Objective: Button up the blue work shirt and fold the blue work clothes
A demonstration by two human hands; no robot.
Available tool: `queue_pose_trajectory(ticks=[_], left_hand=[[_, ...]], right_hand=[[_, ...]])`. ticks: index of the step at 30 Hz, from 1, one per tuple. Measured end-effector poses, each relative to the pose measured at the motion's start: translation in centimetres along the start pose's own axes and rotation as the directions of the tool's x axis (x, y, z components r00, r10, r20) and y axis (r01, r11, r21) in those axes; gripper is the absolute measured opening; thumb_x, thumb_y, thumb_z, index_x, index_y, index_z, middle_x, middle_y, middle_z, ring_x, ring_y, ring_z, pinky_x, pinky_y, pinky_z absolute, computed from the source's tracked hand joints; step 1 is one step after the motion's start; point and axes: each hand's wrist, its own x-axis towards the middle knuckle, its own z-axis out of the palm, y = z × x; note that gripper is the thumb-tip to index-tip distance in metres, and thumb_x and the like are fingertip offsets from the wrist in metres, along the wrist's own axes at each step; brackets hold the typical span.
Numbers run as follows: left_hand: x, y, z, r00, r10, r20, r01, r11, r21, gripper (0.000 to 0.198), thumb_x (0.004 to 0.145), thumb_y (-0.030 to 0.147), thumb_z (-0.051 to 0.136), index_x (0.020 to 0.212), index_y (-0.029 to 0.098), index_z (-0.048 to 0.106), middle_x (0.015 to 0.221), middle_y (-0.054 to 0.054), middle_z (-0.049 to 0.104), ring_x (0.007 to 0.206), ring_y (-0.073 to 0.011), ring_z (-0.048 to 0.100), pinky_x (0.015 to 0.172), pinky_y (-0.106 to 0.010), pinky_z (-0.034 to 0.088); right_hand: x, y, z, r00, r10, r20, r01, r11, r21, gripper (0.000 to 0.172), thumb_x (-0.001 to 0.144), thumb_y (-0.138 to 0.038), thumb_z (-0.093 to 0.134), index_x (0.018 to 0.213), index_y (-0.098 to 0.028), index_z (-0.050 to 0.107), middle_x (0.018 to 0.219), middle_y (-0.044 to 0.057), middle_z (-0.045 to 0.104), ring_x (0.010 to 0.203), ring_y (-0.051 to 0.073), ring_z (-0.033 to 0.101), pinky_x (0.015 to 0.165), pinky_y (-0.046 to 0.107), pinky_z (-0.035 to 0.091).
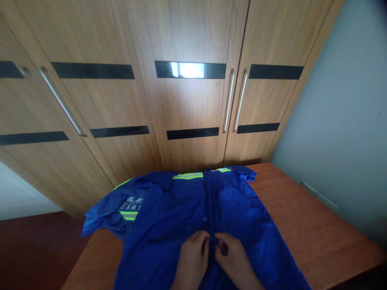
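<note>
A blue short-sleeved work shirt [169, 225] with yellow-green reflective strips lies spread out, its collar end toward the wardrobe. My left hand [195, 251] pinches the front edge of the shirt low on the button placket. Close beside it, my right hand [229, 249] grips the other front edge, thumb and fingers pressed together. Between the two hands the cloth is bunched, and the fingertips hide what lies right there. Above them a small button [205, 219] shows on the placket. White lettering [132, 203] marks the sleeve side at left.
Under the shirt is a reddish-brown wooden tabletop [302, 225]. Behind it stands a wooden wardrobe [193, 104] with metal bar handles [229, 100] and dark strips. A pale wall [341, 121] with a socket strip [319, 195] rises at right. Dark floor [33, 249] shows at left.
</note>
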Motion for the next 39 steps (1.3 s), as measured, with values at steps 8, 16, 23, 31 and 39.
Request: queue_pose_trajectory(ticks=[8, 16, 23, 31, 39], left_hand=[[-0.4, 0.3, 0.5, 1.0, 0.018, 0.014, -0.02, 0.991, 0.131, 0.032, 0.082, 0.002, 0.038, 0.086, 0.02, 0.064, 0.083, -0.005, 0.068, 0.079, -0.0193, 0.066, 0.073, -0.028, 0.049], [0.6, 0.7, -1.0, 0.991, -0.13, 0.022, 0.132, 0.975, -0.176, 0.021, 0.089, 0.025, 0.046, 0.081, 0.021, 0.065, 0.08, -0.002, 0.071, 0.076, -0.0174, 0.066, 0.07, -0.025, 0.046], [1.3, -0.4, -0.6, 0.975, -0.223, 0.007, 0.215, 0.929, -0.302, 0.021, 0.084, 0.028, 0.048, 0.072, 0.019, 0.062, 0.064, 0.001, 0.066, 0.062, -0.015, 0.062, 0.06, -0.022, 0.043], [1.0, -0.9, 0.0, 0.978, -0.202, -0.042, 0.173, 0.914, -0.367, 0.016, 0.081, 0.025, 0.049, 0.073, 0.02, 0.062, 0.065, 0.001, 0.065, 0.062, -0.0145, 0.062, 0.059, -0.021, 0.044], [0.6, -0.9, 0.5, 0.978, -0.171, -0.121, 0.117, 0.926, -0.359, 0.011, 0.078, 0.018, 0.05, 0.073, 0.02, 0.059, 0.065, 0.002, 0.063, 0.061, -0.0139, 0.061, 0.059, -0.02, 0.045]], right_hand=[[-0.1, -0.9, -0.1, 0.998, 0.028, 0.059, -0.023, 0.997, -0.08, 0.039, 0.07, -0.005, 0.047, 0.101, -0.015, 0.068, 0.08, 0.004, 0.067, 0.07, 0.016, 0.06, 0.068, 0.023, 0.043], [-1.1, -2.1, 0.1, 0.988, 0.027, 0.153, -0.022, 0.999, -0.037, 0.041, 0.072, -0.011, 0.054, 0.112, -0.018, 0.063, 0.08, 0.003, 0.067, 0.074, 0.017, 0.062, 0.068, 0.024, 0.044], [-1.3, -2.2, -0.6, 0.977, -0.024, 0.214, -0.001, 0.993, 0.116, 0.05, 0.077, -0.012, 0.049, 0.127, -0.014, 0.056, 0.082, 0.004, 0.071, 0.074, 0.016, 0.066, 0.073, 0.024, 0.048], [-0.3, -1.4, -0.6, 0.996, -0.084, 0.016, 0.085, 0.983, -0.164, 0.023, 0.089, -0.019, 0.048, 0.1, -0.023, 0.068, 0.085, 0.003, 0.07, 0.08, 0.019, 0.065, 0.074, 0.027, 0.044], [0.7, -1.5, -0.9, 0.983, -0.167, -0.071, 0.149, 0.966, -0.211, 0.024, 0.09, -0.016, 0.044, 0.078, -0.023, 0.064, 0.078, 0.001, 0.065, 0.08, 0.018, 0.06, 0.072, 0.027, 0.039]])
